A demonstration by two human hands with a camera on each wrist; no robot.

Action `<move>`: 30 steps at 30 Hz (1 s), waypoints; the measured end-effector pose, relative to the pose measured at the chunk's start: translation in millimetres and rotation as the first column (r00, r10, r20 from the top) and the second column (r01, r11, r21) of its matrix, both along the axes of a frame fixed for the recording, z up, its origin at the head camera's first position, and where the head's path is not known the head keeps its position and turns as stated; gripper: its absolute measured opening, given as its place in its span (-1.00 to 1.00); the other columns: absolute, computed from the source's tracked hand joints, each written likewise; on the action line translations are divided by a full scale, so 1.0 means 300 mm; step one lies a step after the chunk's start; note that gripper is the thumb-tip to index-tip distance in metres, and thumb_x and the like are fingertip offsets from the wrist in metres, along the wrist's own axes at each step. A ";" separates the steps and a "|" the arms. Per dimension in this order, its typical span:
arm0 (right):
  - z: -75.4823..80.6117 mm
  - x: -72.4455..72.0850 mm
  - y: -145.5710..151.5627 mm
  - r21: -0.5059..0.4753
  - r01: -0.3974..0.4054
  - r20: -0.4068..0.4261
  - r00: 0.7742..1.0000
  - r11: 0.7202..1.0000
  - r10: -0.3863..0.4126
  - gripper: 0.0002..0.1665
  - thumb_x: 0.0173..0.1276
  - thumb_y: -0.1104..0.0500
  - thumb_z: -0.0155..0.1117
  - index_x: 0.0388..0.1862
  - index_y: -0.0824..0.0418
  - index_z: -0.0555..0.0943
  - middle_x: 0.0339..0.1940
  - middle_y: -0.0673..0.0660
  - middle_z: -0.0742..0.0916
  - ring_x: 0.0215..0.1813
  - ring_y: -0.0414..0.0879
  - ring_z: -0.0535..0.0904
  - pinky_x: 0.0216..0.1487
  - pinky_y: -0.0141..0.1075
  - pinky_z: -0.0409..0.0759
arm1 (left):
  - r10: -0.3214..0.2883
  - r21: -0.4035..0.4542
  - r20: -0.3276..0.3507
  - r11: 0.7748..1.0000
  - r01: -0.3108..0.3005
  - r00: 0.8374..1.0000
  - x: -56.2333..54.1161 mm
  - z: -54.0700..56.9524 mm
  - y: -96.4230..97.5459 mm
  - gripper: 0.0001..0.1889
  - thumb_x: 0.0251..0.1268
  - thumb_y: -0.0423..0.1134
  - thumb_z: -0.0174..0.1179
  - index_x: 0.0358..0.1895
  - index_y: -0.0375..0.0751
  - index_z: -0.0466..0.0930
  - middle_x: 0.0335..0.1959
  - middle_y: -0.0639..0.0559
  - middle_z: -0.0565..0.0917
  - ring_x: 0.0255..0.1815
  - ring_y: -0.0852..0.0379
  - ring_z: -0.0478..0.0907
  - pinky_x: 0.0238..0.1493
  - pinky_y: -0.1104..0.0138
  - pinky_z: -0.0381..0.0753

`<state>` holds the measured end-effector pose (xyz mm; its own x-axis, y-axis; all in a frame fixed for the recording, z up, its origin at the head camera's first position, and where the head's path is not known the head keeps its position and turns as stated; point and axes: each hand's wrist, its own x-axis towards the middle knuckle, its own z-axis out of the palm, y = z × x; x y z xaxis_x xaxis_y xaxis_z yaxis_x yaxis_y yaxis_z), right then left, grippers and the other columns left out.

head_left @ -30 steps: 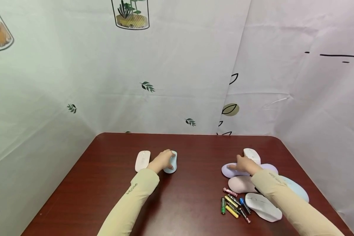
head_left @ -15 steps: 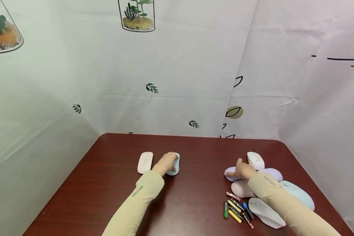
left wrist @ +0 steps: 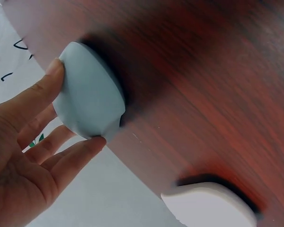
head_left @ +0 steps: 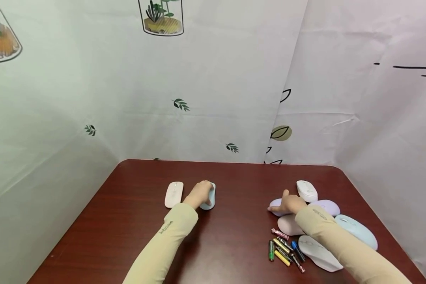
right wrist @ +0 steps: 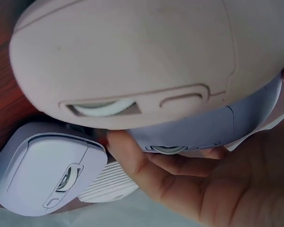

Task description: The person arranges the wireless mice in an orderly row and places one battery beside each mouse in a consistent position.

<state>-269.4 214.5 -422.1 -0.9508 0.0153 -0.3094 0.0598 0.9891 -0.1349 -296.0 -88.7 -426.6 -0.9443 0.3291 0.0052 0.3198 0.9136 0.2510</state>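
Head view: my left hand is clamped on a pale blue, rounded plastic computer mouse, thumb and fingers at its sides, near the middle of the dark red-brown wood-grain table. A flat, whitish plastic mouse lies just to the left of that hand. My right hand is clamped on a smooth lavender plastic mouse, one end of which shows past my thumb. About it: a compact white mouse beyond, a second lavender mouse to the right, a pale pink rounded mouse on the near side. A larger light blue mouse and a white contoured mouse flank my right forearm in its cream sleeve. Loose batteries, among them a green one, cluster left of the contoured mouse. White printed sheeting hangs behind.

Left wrist view: thumb at one edge of the pale blue mouse, fingertips at the opposite edge. Cannot tell whether its base touches the table.

Right wrist view: the pale pink mouse fills the foreground, partly covering the lavender one; my fingers curl along its side. Thumb contact: cannot tell here.
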 end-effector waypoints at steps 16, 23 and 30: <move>-0.008 -0.025 -0.020 -0.007 -0.024 -0.022 0.999 1.000 0.024 0.02 0.06 -0.24 0.32 0.08 0.57 0.18 -0.12 0.55 0.44 -0.10 0.43 0.46 -0.04 0.13 0.45 | 0.042 -0.070 0.041 0.997 -0.039 0.998 -0.021 0.029 0.027 -0.48 -0.44 -0.35 0.60 -0.21 -0.33 0.64 -0.20 -0.14 0.66 -0.11 -0.07 0.57 -0.06 0.19 0.57; -0.019 -0.059 -0.046 -0.027 -0.091 -0.087 0.992 0.996 0.088 0.01 0.00 -0.21 0.41 0.08 0.48 0.18 -0.10 0.50 0.41 -0.06 0.42 0.37 -0.15 0.20 0.44 | 0.059 -0.073 0.069 0.996 -0.054 0.996 -0.017 0.018 0.026 -0.46 -0.42 -0.36 0.59 -0.17 -0.32 0.64 -0.16 -0.14 0.65 -0.10 -0.07 0.58 -0.09 0.21 0.59; -0.004 -0.081 -0.085 -0.034 -0.284 -0.206 0.940 0.958 0.271 -0.09 -0.08 -0.15 0.47 0.00 0.40 0.26 -0.15 0.40 0.44 -0.19 0.27 0.38 -0.29 0.11 0.42 | 0.053 -0.065 0.065 0.997 -0.048 0.997 -0.027 0.030 0.029 -0.50 -0.40 -0.39 0.58 -0.21 -0.31 0.63 -0.20 -0.12 0.66 -0.17 -0.04 0.59 -0.14 0.20 0.60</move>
<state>-293.6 189.1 -423.3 -0.9564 -0.2714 -0.1076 -0.2500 0.9518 -0.1779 -304.2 -79.9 -417.7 -0.9573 0.2786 -0.0776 0.2574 0.9430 0.2110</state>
